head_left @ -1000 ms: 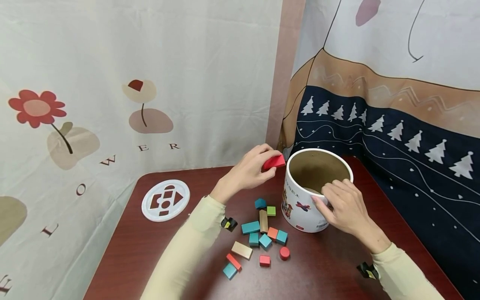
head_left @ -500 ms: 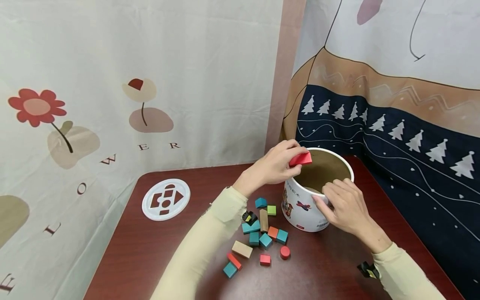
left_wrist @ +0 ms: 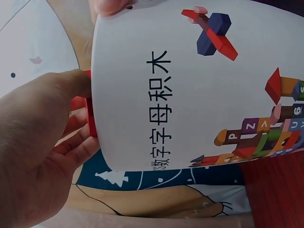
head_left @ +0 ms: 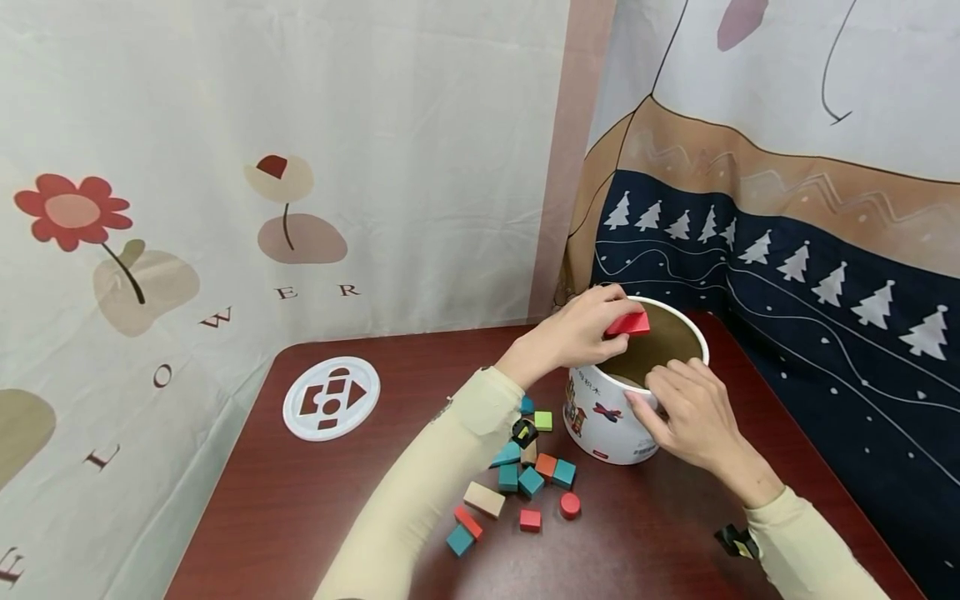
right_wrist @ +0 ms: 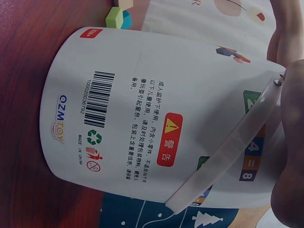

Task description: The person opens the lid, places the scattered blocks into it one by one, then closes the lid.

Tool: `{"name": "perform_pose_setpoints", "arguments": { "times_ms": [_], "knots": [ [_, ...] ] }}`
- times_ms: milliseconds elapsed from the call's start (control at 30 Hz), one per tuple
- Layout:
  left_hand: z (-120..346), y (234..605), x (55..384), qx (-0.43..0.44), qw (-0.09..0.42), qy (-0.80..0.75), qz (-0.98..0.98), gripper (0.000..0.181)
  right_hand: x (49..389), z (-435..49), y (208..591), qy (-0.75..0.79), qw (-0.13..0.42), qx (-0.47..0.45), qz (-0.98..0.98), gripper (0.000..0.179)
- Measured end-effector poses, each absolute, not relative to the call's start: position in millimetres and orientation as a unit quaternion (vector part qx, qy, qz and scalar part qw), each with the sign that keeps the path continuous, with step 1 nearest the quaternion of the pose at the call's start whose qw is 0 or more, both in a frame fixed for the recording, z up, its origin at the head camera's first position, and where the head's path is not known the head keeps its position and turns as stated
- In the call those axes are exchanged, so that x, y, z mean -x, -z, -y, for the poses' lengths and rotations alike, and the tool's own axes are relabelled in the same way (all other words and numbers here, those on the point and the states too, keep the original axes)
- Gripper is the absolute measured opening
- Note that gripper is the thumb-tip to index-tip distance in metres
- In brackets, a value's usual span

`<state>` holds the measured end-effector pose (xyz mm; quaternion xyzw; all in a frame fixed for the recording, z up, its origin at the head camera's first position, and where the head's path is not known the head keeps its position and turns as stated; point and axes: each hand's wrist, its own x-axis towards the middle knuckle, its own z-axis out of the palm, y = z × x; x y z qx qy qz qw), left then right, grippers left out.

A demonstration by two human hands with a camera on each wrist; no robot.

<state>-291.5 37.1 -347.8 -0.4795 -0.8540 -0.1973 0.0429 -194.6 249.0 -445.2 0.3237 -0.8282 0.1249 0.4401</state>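
Observation:
My left hand (head_left: 577,332) pinches a red block (head_left: 632,323) over the mouth of a white toy-block bucket (head_left: 606,423). In the left wrist view, the same block (left_wrist: 91,118) shows between thumb and fingers, partly hidden behind the bucket's rim. My right hand (head_left: 688,410) grips the near right rim, with fingers over the edge and thumb outside. The bucket stands upright, printed with coloured blocks and lettering; its bottom inside is hidden. In the right wrist view, a pale handle strap (right_wrist: 221,149) hangs slanting across the bucket's side.
Several loose blocks lie left of the bucket, among them a red cylinder (head_left: 570,505), a natural wood block (head_left: 484,499) and a green cube (head_left: 543,421). A white lid with shaped holes (head_left: 300,422) lies at the table's back left. Printed cloth hangs behind the table (head_left: 262,508).
My left hand has moved right with the red block, from beside the bucket to over its opening. The right hand has stayed on the rim.

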Motion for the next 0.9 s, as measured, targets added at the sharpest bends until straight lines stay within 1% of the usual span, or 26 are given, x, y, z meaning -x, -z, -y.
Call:
{"name": "perform_pose_setpoints", "arguments": {
  "times_ms": [400, 900],
  "knots": [
    [-41.0, 350.2, 292.1, 0.476, 0.041, 0.177, 0.861, 0.049, 194.7, -248.6, 445.5, -0.125, 0.447, -0.327, 0.823, 0.055],
    [-36.8, 355.6, 290.6, 0.462, 0.035, 0.155, 0.872, 0.07, 193.8, -248.4, 445.0, -0.125, 0.446, -0.327, 0.824, 0.055]
  ]
}}
